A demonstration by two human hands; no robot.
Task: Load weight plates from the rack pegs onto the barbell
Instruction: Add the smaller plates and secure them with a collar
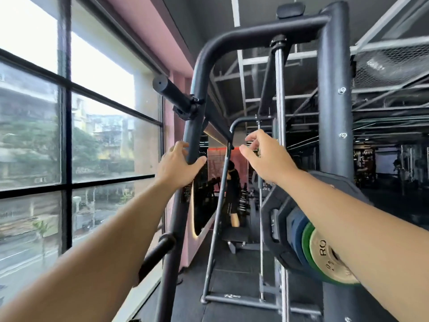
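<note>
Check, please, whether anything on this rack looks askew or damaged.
Nothing stands out: the plates sit neatly stacked, the barbell sleeve is bare, and the frame upright looks sound.

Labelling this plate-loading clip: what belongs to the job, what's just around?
Job: barbell sleeve, stacked plates, empty peg, left hand holding the frame upright, right hand open in the air.
Just around: window, bench, person in the background.

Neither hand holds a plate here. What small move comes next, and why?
Probably lower the right hand to the outermost pale plate: it hangs open in air, the left hand only grips the frame upright, and the barbell sleeve carries no plate.
</note>
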